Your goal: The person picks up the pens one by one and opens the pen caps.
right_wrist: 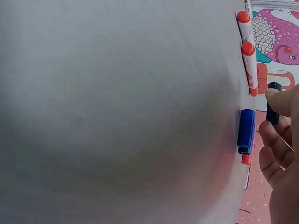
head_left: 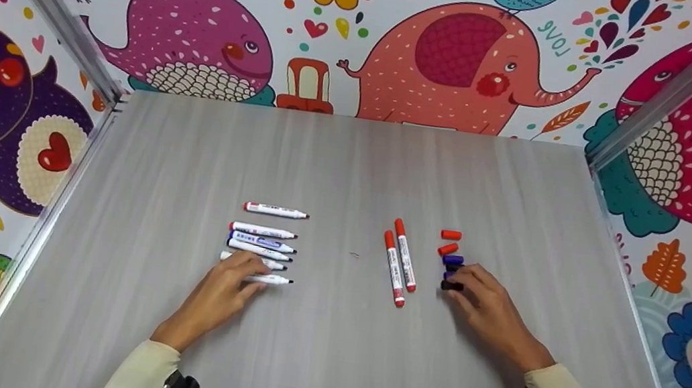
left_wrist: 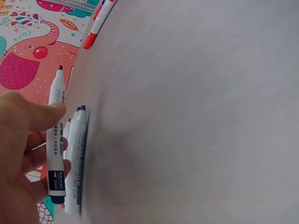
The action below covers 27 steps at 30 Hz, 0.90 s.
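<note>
Between thumb and fingers, my left hand (head_left: 217, 291) holds an uncapped white marker (left_wrist: 55, 144) with a black end plug and a dark tip. Several other uncapped markers lie beside it in a column, among them a red-ended marker (head_left: 276, 210) and a blue-labelled marker (head_left: 265, 242). My right hand (head_left: 495, 313) pinches a small black cap (right_wrist: 273, 114) between thumb and fingers. Just beyond that hand lie a blue cap (head_left: 453, 260) and two red caps (head_left: 450, 234); the fingers partly hide other dark caps there.
Two capped red markers (head_left: 406, 254) lie side by side between the hands, nearer the right one. The grey wood-grain table (head_left: 350, 167) is bordered by walls with cartoon animals (head_left: 450, 80) at the back and sides.
</note>
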Motion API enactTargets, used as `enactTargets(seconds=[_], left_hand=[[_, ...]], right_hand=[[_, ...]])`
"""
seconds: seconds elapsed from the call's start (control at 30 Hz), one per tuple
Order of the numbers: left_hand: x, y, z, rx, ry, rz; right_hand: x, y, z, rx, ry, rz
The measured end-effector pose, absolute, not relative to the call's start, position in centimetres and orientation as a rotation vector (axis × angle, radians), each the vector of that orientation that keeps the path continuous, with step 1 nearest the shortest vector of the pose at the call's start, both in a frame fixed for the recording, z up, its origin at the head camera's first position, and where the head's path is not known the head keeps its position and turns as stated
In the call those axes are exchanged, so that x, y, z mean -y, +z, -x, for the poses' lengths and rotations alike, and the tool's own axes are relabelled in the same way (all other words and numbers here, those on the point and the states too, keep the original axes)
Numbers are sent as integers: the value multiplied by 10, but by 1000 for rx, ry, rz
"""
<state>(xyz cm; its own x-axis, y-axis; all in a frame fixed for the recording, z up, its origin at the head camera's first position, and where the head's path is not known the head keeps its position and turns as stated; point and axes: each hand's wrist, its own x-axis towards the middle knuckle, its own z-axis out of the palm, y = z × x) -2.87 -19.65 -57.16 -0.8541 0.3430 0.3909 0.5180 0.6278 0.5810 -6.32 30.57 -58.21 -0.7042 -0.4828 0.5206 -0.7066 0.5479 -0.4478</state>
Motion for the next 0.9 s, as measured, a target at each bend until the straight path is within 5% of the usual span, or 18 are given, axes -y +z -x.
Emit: enactTargets(seconds=[0.9], left_hand=[[198, -594, 27, 2520, -822, 726]], right_hand=[[-318, -592, 62, 2553, 946, -893]])
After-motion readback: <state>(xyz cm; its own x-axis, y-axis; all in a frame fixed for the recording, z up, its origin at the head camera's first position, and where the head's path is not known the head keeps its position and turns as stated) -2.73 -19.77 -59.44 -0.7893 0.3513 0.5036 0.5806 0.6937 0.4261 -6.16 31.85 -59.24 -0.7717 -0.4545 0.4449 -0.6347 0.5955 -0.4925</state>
